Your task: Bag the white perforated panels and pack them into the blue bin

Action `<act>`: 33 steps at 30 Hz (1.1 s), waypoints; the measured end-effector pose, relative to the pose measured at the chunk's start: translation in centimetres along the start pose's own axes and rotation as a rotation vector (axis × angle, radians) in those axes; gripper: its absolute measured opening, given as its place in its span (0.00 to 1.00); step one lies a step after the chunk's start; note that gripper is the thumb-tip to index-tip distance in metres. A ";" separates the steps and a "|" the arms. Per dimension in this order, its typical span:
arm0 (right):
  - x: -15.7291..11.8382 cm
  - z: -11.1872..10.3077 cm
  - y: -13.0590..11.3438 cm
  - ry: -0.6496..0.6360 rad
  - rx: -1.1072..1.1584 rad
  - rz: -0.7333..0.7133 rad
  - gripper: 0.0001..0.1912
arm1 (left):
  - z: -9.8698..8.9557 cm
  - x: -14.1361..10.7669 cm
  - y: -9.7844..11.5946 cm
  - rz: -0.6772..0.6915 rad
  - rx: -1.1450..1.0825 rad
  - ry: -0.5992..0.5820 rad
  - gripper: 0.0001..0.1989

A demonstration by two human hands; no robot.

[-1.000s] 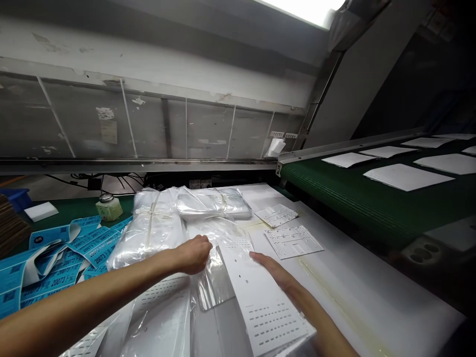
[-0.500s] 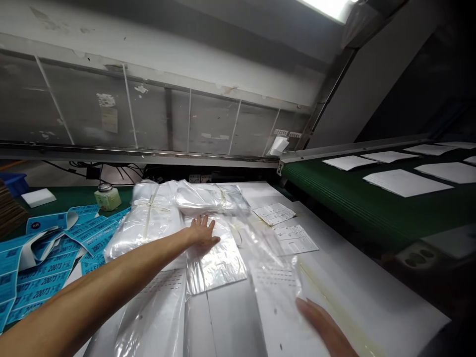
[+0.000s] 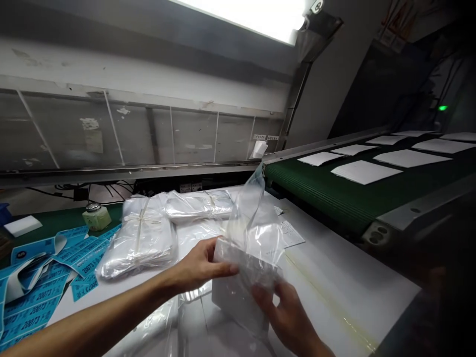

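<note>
Near the lower middle, my left hand (image 3: 208,265) is closed on the left edge of a clear plastic bag (image 3: 256,228), thumb over its front. My right hand (image 3: 280,307) grips the same bag lower down on its right side. The top of the bag stands up, crumpled and shiny, above both hands. A pale flat sheet shows at or inside the bag; which one I cannot tell. Behind my left hand lie a tied bundle of plastic bags (image 3: 143,238) and a second bundle (image 3: 199,204).
Blue printed labels (image 3: 40,287) and a small glass jar (image 3: 96,216) are at the left. On the right, a green conveyor belt (image 3: 316,186) carries several white sheets. Printed papers (image 3: 292,234) lie behind the bag. A metal panel runs along the back.
My left hand has left the stack of bags and come nearer, onto the bag's edge. My right hand has moved inward with the bag, which now stands raised. The view has shifted right.
</note>
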State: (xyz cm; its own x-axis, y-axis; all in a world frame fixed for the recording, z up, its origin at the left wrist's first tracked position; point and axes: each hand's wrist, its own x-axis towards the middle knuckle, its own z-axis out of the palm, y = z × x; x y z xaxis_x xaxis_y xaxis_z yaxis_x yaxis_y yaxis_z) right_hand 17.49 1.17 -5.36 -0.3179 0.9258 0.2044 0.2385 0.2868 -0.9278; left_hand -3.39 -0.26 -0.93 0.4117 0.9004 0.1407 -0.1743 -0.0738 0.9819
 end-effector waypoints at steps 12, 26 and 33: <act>-1.7 -1.3 -0.3 0.096 0.221 0.063 0.19 | 0.8 -1.1 -1.0 0.000 0.293 -0.001 0.26; -1.6 -2.1 -2.0 0.115 0.180 0.062 0.21 | -0.4 -1.1 -1.9 0.041 0.647 -0.096 0.14; -3.6 0.4 3.9 0.132 0.014 0.307 0.25 | 0.7 0.5 0.2 -0.067 0.322 -0.074 0.24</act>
State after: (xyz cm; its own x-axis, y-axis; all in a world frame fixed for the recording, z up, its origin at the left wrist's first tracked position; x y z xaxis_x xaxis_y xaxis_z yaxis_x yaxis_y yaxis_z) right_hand 19.20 -1.18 -9.88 -0.1109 0.9927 -0.0472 0.2919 -0.0129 -0.9564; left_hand -2.60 -0.08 -0.60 0.4787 0.8751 0.0714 0.1420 -0.1574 0.9773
